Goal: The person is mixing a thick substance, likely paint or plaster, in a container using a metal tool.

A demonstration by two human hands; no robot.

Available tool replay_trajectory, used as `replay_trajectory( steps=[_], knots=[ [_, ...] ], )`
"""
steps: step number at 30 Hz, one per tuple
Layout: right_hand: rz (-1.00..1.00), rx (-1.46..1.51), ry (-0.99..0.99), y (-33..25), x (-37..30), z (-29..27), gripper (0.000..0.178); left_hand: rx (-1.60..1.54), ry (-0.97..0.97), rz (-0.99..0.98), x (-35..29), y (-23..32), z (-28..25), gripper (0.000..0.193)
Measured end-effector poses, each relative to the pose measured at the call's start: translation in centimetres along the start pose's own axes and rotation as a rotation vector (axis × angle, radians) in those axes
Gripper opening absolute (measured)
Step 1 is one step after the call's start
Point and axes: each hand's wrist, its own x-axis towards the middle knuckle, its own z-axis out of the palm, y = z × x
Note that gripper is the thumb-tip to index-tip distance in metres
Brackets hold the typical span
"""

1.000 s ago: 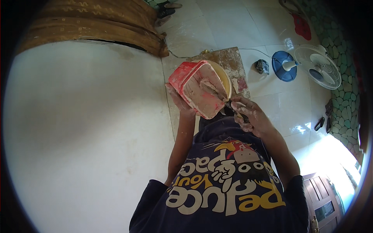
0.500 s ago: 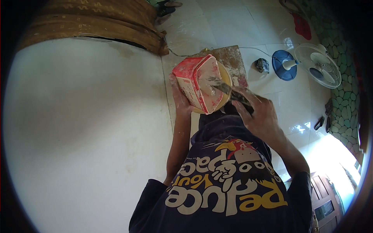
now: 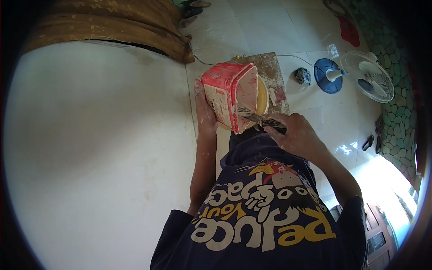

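Note:
A red plastic tub (image 3: 221, 102), smeared with pale putty, is tilted so that its mouth faces right. My left hand (image 3: 206, 112) is closed on its left side; part of the fingers is hidden behind it. In my right hand (image 3: 298, 136) I grip a putty knife (image 3: 254, 118), whose blade reaches into the lower part of the tub's mouth. Putty coats the blade and the tub's inner wall. Behind the tub a round yellow container (image 3: 262, 100) shows only in part.
A broad white wall (image 3: 99, 135) fills the left, with a brown cloth (image 3: 112, 22) above. A stained board (image 3: 270, 67) lies on the tiled floor. To the right are a dark bundle (image 3: 302, 75), a fan (image 3: 366, 78) with a blue base (image 3: 327, 75), a cable and sandals (image 3: 369, 143).
The tub has turned further to the right, showing more of its side. My right hand and the putty knife have moved down, and the blade now sits lower in the mouth.

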Motion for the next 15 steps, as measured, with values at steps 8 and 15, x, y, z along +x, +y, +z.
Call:
replay_trajectory(
  steps=[8,15],
  knots=[
    [-0.042,-0.050,0.072,-2.2,-0.2,-4.1,0.036,-0.353,-0.212,-0.135,0.4,2.3,2.0,0.076],
    [-0.003,-0.096,0.095,-2.9,1.5,-3.5,0.032,-0.331,-0.265,-0.198,-0.6,0.4,2.2,0.084]
  ],
)
